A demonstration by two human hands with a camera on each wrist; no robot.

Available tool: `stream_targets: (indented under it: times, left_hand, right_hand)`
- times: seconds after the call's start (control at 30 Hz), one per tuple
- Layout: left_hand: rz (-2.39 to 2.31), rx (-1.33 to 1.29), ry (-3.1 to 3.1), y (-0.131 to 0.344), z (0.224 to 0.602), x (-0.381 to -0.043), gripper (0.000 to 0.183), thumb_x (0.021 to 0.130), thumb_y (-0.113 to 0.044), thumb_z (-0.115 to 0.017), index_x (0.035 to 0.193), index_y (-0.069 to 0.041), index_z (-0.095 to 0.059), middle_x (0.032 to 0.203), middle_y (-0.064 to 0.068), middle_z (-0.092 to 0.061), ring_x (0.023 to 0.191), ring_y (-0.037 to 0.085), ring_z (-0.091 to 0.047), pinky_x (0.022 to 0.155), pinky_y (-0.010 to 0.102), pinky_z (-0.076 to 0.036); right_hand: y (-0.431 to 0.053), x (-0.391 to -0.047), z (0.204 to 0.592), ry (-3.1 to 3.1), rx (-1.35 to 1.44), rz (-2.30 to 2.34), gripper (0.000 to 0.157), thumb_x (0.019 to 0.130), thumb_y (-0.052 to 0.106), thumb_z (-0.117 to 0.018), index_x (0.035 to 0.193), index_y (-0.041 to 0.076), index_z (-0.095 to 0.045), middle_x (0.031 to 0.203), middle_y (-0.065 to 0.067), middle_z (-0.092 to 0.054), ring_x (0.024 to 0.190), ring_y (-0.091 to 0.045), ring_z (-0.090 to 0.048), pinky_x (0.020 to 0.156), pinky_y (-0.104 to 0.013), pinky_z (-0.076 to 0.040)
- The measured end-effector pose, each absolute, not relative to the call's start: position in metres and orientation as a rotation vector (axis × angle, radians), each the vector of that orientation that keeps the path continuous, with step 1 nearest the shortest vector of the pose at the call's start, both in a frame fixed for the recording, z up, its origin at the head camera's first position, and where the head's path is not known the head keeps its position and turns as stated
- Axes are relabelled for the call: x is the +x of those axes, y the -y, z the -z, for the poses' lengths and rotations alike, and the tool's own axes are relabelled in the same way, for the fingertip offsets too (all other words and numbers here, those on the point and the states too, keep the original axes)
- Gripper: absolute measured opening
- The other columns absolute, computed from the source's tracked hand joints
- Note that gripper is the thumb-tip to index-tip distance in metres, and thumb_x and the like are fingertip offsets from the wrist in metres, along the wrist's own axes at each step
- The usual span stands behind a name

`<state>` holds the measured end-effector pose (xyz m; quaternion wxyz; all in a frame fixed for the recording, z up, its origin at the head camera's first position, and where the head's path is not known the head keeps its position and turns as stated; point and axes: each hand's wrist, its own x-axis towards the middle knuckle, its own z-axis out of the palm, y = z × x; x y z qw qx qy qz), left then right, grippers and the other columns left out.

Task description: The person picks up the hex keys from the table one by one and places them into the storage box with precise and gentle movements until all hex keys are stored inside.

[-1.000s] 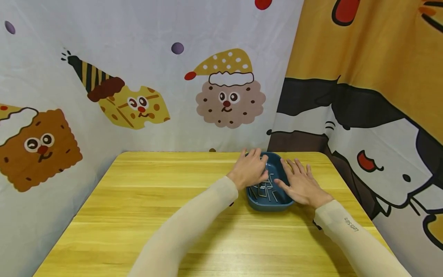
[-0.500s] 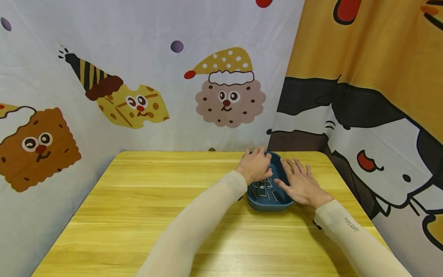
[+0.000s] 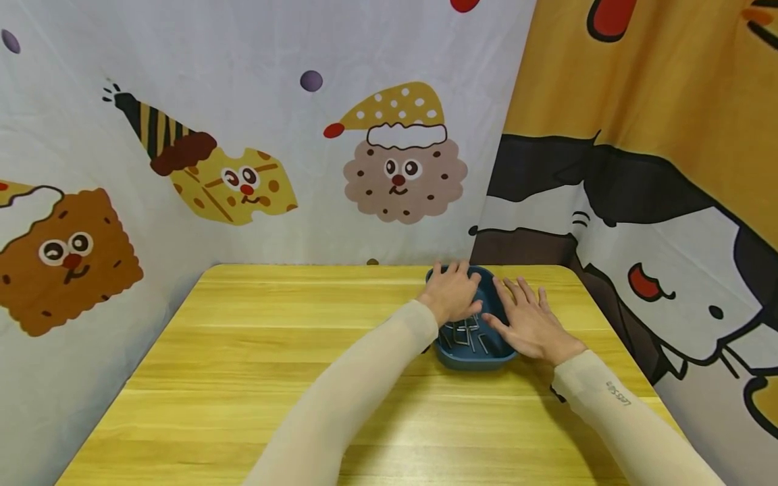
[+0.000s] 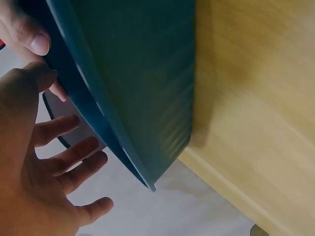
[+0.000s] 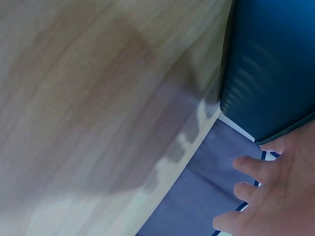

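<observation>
A dark blue plastic box (image 3: 477, 364) with rounded corners stands near the table's back edge. Several thin bent metal rods (image 3: 467, 335), silvery and dark, lie in its near half. Over the box's left rim hovers my left hand (image 3: 450, 295), fingers spread and nothing in its grasp. In the left wrist view the left hand (image 4: 44, 162) shows loosely extended fingers above the box's rim. My right hand (image 3: 529, 327) lies along the right rim with straight, spread fingers. The right wrist view has the right hand (image 5: 283, 187) right at the box's edge.
The wooden table (image 3: 261, 378) stretches out to the left and front of the box. Behind it hangs a white cloth (image 3: 261, 81) with cartoon prints, and an orange patterned curtain (image 3: 565, 74) hangs at the right.
My left hand has shifted slightly right over the box, and its fingers have spread out. The right hand, the box and the metal rods look unmoved.
</observation>
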<state>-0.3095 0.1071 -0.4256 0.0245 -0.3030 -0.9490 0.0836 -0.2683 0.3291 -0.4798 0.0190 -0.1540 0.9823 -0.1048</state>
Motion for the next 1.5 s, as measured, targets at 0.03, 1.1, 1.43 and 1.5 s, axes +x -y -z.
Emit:
stream_targets:
  times: [0.03, 1.1, 1.43, 1.5]
  left_hand:
    - [-0.254, -0.943, 2.934, -0.107, 0.426, -0.31, 0.067, 0.12, -0.064, -0.054, 0.174, -0.026, -0.054, 0.182, 0.008, -0.05, 0.165, 0.027, -0.054, 0.138, 0.062, -0.046]
    - [0.105, -0.94, 2.888, -0.056, 0.424, -0.289, 0.061, 0.12, -0.064, -0.052, 0.168, -0.029, -0.061, 0.166, 0.003, -0.061, 0.155, 0.024, -0.062, 0.136, 0.061, -0.048]
    - [0.209, -0.936, 2.855, -0.032, 0.425, -0.279, 0.058, 0.119, -0.06, -0.056, 0.164, -0.025, -0.066, 0.161, 0.005, -0.065, 0.149, 0.027, -0.066, 0.135, 0.065, -0.047]
    - [0.223, -0.923, 2.854, -0.027, 0.427, -0.278, 0.057, 0.119, -0.06, -0.057, 0.164, -0.025, -0.066, 0.161, 0.005, -0.065, 0.149, 0.027, -0.066, 0.136, 0.065, -0.046]
  right_hand:
    - [-0.329, -0.268, 0.479, -3.05, -0.478, 0.322, 0.093, 0.121, 0.066, -0.044, 0.188, 0.008, -0.016, 0.191, -0.031, -0.022, 0.179, -0.061, -0.01, 0.138, -0.09, -0.004]
    - [-0.329, -0.269, 0.48, -3.056, -0.477, 0.319, 0.094, 0.12, 0.064, -0.049, 0.188, 0.007, -0.016, 0.19, -0.033, -0.024, 0.178, -0.063, -0.011, 0.137, -0.091, -0.004]
    - [-0.33, -0.27, 0.481, -3.059, -0.483, 0.314, 0.096, 0.12, 0.065, -0.05, 0.188, 0.008, -0.016, 0.19, -0.034, -0.024, 0.177, -0.064, -0.012, 0.137, -0.091, -0.006]
    - [-0.33, -0.27, 0.482, -3.062, -0.483, 0.314, 0.096, 0.12, 0.065, -0.05, 0.188, 0.008, -0.016, 0.19, -0.033, -0.024, 0.177, -0.064, -0.012, 0.137, -0.091, -0.006]
